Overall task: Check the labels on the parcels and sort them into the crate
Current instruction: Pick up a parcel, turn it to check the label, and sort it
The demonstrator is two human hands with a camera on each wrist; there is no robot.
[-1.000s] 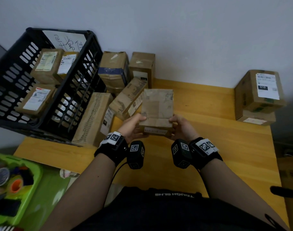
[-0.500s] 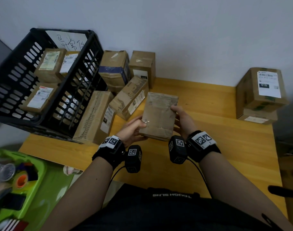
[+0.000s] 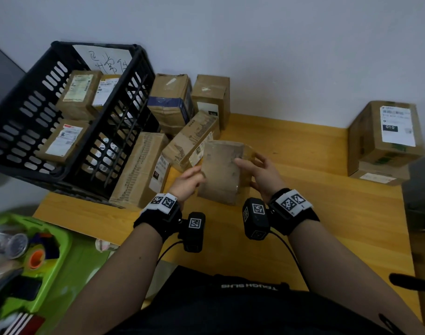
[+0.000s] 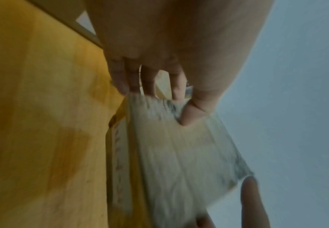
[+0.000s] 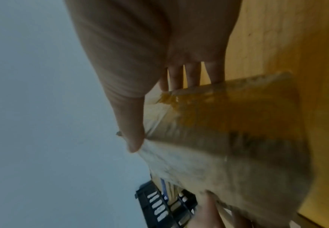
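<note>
I hold a small brown cardboard parcel [image 3: 221,171] above the wooden table [image 3: 303,213], a plain taped face turned up. My left hand [image 3: 189,180] grips its left edge, thumb on top [image 4: 190,114] and fingers underneath. My right hand [image 3: 257,174] pinches the right edge [image 5: 228,138], thumb on the upper face. No label shows on the visible face. The black slotted crate [image 3: 32,131] stands at the table's left and holds several labelled parcels [image 3: 64,141].
More brown parcels [image 3: 172,102] are piled between the crate and my hands, one long box [image 3: 139,170] leaning on the crate. Two stacked labelled boxes [image 3: 385,131] sit at the far right. A green tray of odds and ends [image 3: 25,257] lies lower left.
The parcel has been turned in my hands, from its front edge facing me to tilted with a flat face up. My right thumb has shifted onto the upper face.
</note>
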